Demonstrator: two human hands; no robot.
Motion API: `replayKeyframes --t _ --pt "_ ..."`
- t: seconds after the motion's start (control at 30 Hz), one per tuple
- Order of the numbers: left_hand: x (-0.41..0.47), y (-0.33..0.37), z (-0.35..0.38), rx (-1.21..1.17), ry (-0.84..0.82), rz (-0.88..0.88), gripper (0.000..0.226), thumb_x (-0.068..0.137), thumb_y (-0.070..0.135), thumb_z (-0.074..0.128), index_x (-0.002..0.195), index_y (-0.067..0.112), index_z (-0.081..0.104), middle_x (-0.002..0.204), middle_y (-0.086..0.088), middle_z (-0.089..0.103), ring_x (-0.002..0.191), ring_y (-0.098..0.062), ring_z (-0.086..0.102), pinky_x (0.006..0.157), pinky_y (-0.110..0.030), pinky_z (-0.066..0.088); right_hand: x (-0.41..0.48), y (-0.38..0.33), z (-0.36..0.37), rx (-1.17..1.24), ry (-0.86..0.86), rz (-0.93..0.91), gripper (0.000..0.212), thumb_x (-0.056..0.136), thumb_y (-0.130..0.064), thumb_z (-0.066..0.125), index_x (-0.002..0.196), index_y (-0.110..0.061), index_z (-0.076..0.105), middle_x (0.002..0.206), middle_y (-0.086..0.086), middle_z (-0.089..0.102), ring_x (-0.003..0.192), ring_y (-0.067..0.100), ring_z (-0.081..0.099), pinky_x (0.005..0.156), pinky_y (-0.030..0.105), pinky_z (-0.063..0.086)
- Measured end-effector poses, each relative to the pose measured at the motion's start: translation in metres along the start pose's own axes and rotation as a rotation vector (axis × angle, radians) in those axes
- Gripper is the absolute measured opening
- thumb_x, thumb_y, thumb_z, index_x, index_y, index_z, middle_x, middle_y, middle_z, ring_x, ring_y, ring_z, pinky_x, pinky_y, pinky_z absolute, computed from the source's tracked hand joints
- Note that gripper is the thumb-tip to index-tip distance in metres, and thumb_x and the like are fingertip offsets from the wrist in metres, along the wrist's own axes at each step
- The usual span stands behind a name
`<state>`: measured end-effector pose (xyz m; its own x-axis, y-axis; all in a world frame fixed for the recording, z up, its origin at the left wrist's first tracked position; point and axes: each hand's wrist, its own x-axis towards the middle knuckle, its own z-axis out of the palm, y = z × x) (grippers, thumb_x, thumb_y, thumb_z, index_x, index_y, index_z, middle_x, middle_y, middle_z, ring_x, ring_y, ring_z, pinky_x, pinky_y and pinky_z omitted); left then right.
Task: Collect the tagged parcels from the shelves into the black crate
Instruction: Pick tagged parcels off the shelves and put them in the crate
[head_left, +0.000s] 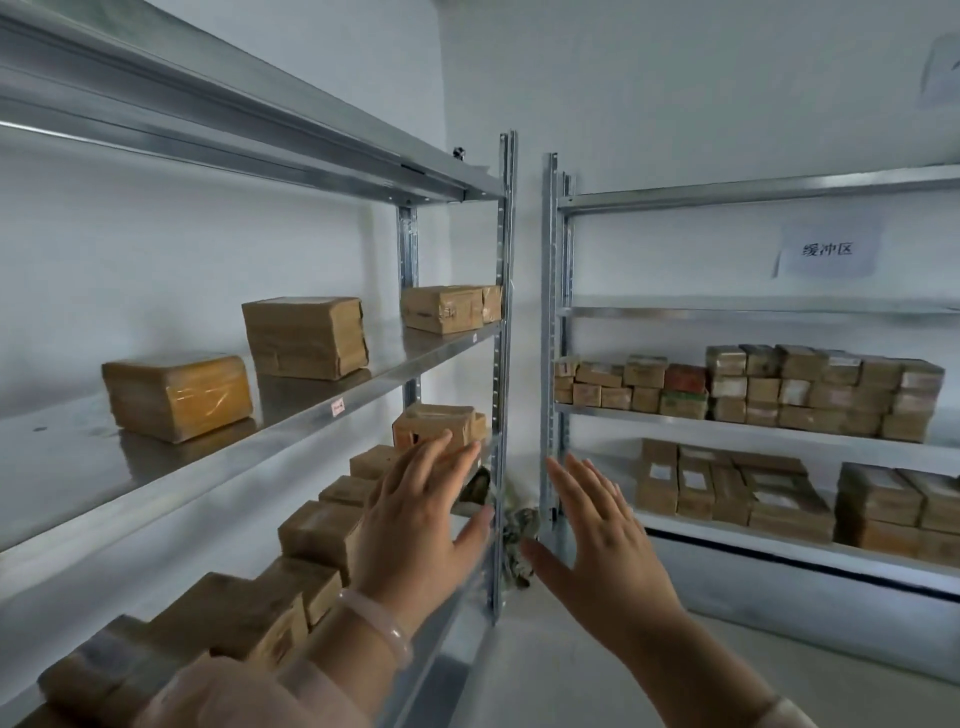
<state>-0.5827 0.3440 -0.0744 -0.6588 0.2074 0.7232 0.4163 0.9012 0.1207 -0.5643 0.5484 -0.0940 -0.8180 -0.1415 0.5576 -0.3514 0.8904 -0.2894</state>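
The left rack's shelf (78, 467) is bare galvanised metal, smooth and bright enough to mirror the parcels on it. The orange-brown parcel (176, 397) is cardboard under clear glossy tape that catches the light. The taller parcel (306, 338) beside it is duller brown, its wrapping wrinkled. My bracelet (376, 623) is pale pink, polished and slightly translucent. My sleeve (234, 696) is soft matt cloth. The wall sign (826, 249) is plain matt paper.

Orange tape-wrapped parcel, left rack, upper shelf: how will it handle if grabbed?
Orange parcel looks glossy with tape, so probably slippery on the smooth metal shelf. Its blocky shape with flat base suggests stiff, unlikely to tip or roll.
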Motion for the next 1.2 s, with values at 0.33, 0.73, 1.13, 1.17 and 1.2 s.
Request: replayKeyframes --t 0.33,0.73,1.13,1.17,1.2 --pt "0.138 0.017 0.119 0.084 0.054 -0.050 0.059 0.085 0.050 0.052 0.140 0.028 0.044 0.141 0.001 0.049 0.129 -0.019 0.047 0.103 -0.033 0.032 0.151 0.138 0.022 0.007 -0.058 -0.072 0.082 0.080 -0.073 0.024 0.149 -0.040 -0.006 0.160 -0.013 -0.007 0.146 0.007 -0.011 0.119 0.032 -0.004" --pt "0.266 -0.055 0.237 0.121 0.100 -0.115 0.062 0.086 0.057 0.049 0.144 0.040 0.034 0.151 0.009 0.034 0.138 -0.015 0.035 0.107 -0.039 0.039 0.300 0.215 0.111 0.077 -0.089 -0.110 0.078 0.085 -0.071 0.033 0.136 -0.051 -0.023 0.149 -0.022 -0.023 0.136 0.001 -0.024 0.112 0.028 -0.008" --pt "0.422 -0.167 0.317 -0.005 0.170 -0.305 0.062 0.086 0.062 0.039 0.143 0.043 0.026 0.152 0.012 0.027 0.139 -0.013 0.024 0.107 -0.039 0.039 0.491 0.239 0.209 0.280 -0.095 -0.181 0.079 0.081 -0.074 0.034 0.142 -0.057 -0.013 0.151 -0.030 -0.013 0.144 0.003 0.003 0.115 0.034 0.013" --pt "0.432 -0.174 0.322 -0.016 0.161 -0.329 0.061 0.086 0.062 0.040 0.143 0.045 0.024 0.152 0.013 0.025 0.140 -0.013 0.023 0.107 -0.040 0.038 0.502 0.240 0.217 0.308 -0.119 -0.193 0.079 0.081 -0.075 0.035 0.141 -0.058 -0.012 0.151 -0.031 -0.012 0.145 0.005 0.005 0.116 0.037 0.016" --pt "0.441 -0.181 0.326 -0.012 0.147 -0.347 0.061 0.087 0.061 0.042 0.143 0.046 0.023 0.152 0.014 0.024 0.141 -0.014 0.021 0.108 -0.042 0.039 0.515 0.242 0.224 0.339 -0.144 -0.195 0.079 0.081 -0.074 0.037 0.141 -0.059 -0.012 0.153 -0.030 -0.010 0.145 0.007 0.007 0.117 0.039 0.021"
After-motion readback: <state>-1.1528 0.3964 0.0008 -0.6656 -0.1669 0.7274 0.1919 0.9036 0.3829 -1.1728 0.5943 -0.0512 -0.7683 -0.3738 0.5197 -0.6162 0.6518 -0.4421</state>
